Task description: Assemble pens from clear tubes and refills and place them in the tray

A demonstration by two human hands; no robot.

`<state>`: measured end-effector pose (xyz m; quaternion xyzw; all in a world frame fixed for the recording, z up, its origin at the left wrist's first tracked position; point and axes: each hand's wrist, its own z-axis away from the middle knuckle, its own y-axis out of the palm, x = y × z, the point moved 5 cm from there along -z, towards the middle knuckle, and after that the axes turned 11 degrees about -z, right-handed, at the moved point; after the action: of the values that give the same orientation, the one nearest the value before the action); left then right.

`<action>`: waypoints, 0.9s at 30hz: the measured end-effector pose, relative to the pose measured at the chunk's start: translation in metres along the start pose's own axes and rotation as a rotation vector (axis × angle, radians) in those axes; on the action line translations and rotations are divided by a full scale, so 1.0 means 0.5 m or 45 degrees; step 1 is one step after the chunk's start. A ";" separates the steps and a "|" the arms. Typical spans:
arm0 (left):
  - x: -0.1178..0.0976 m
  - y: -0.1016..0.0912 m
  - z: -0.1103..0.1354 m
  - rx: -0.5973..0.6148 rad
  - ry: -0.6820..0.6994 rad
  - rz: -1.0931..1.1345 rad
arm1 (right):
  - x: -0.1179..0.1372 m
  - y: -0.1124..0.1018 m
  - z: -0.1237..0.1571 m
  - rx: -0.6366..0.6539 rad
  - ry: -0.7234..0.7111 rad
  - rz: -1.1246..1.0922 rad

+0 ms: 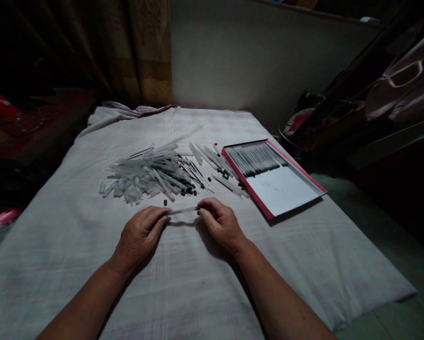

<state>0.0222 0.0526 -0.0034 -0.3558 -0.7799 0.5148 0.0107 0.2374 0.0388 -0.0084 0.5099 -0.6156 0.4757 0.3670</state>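
A translucent pen (182, 210) spans the gap between my two hands, just above the cloth. My left hand (141, 232) pinches one end of it. At the other end, where a dark part shows, the fingers of my right hand (223, 223) are closed on it. Beyond my hands lies a pile of loose pen parts (151, 170): clear barrels, caps and dark refills. A small black plug (165, 202) sits near my left fingertips. To the right, a shallow pink-edged box (286, 196) holds a row of pens (256, 158) with black ends.
A pale checked cloth (183, 293) covers the table. Several barrels (212, 156) and black plugs (223, 173) lie between the pile and the box. A wall (219, 61) and a curtain (151, 52) stand behind. Dark furniture (38, 127) is at the left.
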 end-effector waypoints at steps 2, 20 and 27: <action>0.000 0.000 0.000 0.011 -0.003 0.000 | 0.000 0.001 0.000 0.018 0.010 0.027; -0.002 0.000 0.001 0.009 0.007 -0.026 | 0.005 0.000 0.001 0.042 -0.024 0.026; -0.003 -0.001 0.000 0.027 -0.003 -0.019 | 0.002 -0.001 0.001 0.032 -0.008 0.000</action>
<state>0.0232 0.0515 -0.0025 -0.3492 -0.7771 0.5233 0.0173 0.2379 0.0379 -0.0074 0.5161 -0.6107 0.4818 0.3586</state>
